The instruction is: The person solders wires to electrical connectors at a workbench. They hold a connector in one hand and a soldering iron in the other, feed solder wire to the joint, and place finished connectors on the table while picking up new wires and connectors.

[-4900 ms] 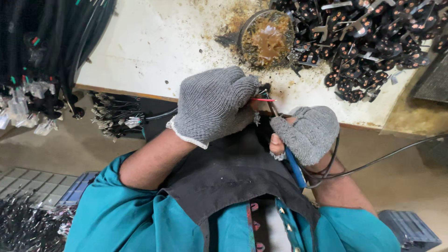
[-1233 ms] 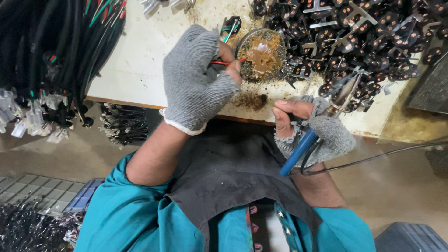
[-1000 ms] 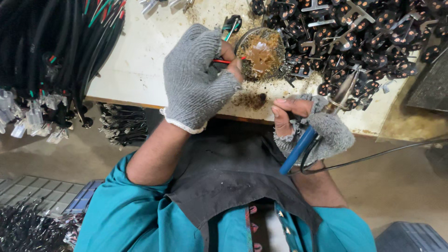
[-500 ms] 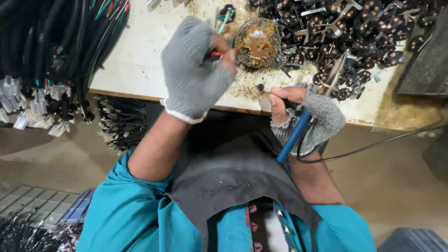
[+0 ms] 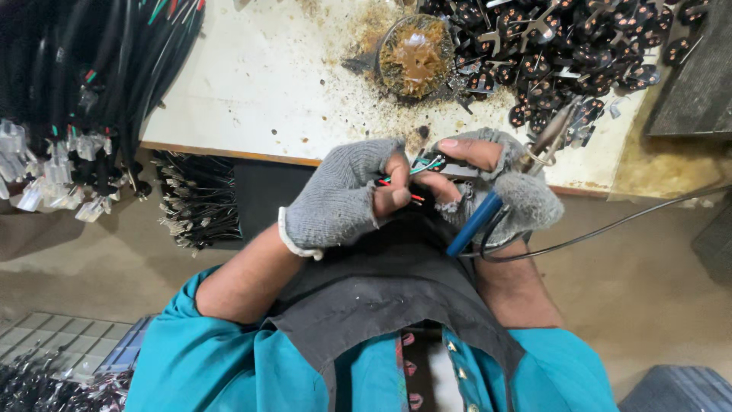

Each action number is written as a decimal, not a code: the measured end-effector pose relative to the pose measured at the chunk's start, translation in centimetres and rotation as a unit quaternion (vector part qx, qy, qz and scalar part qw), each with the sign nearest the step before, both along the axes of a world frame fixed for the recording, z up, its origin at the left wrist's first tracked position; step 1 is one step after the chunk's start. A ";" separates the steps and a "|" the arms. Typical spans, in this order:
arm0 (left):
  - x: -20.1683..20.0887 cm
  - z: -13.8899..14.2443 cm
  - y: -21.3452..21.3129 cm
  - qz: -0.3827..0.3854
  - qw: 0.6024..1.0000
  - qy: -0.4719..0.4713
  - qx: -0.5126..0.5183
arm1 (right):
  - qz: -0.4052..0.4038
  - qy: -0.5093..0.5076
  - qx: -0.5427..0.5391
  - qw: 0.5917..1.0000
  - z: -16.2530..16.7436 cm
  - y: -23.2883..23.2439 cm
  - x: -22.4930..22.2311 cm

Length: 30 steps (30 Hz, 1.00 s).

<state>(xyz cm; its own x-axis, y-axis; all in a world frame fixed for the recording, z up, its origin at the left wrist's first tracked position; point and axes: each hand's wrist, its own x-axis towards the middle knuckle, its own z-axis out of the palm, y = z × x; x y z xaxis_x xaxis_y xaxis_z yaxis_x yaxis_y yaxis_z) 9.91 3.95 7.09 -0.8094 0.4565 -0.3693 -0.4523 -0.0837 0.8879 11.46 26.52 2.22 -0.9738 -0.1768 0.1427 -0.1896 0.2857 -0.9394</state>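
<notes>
My left hand [image 5: 343, 198], in a grey fingerless glove, pinches a black cable end with red and green wires [image 5: 402, 185] just in front of the bench edge. My right hand [image 5: 499, 191], gloved the same way, holds a blue-handled soldering iron [image 5: 474, 223] and steadies a small black plug part [image 5: 431, 162] with thumb and fingers. Both hands meet over my dark apron [image 5: 381, 290]. The iron's black cord [image 5: 610, 225] runs off to the right.
A round tin of brown flux [image 5: 415, 55] sits on the stained white bench [image 5: 259, 84]. A pile of black plug parts [image 5: 572, 53] lies at the back right. Bundles of black cables [image 5: 91, 76] hang at left, more [image 5: 194, 202] under the bench edge.
My left hand has come back from the flux tin to the bench edge with the wire end. My right hand has closed in beside it, and the two now touch.
</notes>
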 end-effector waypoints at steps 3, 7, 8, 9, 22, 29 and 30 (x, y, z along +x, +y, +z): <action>0.6 -0.8 0.2 -0.015 0.997 0.011 -0.078 | -0.006 0.002 -0.012 1.000 -0.2 0.1 0.4; 0.3 0.5 1.0 0.019 0.997 -0.072 -0.005 | 0.007 -0.006 -0.005 1.000 1.3 -0.1 -0.5; 0.1 1.2 1.1 0.016 0.999 -0.046 -0.006 | 0.007 0.001 0.016 1.000 1.8 -0.1 -1.0; -0.3 1.9 1.1 0.012 1.000 -0.019 -0.006 | 0.017 0.022 0.052 0.998 2.4 -0.1 -1.5; -3.6 0.3 -0.6 -0.015 0.877 0.362 -0.317 | 0.060 0.090 0.209 0.972 4.1 -1.7 -4.4; -4.2 -0.3 -0.2 -0.013 0.862 0.367 -0.349 | 0.033 0.082 0.215 0.973 3.0 -1.4 -4.9; -4.2 -0.4 -0.1 -0.011 0.862 0.368 -0.349 | 0.034 0.075 0.173 0.982 2.9 -1.4 -5.0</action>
<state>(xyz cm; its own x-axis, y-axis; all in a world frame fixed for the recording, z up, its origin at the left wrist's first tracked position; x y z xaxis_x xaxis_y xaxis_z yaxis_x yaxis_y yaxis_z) 5.69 3.86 6.73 -0.9358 0.3489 0.0508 0.2609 0.5880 0.7656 6.50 25.09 5.15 -0.9308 -0.3033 0.2039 -0.3479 0.5645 -0.7485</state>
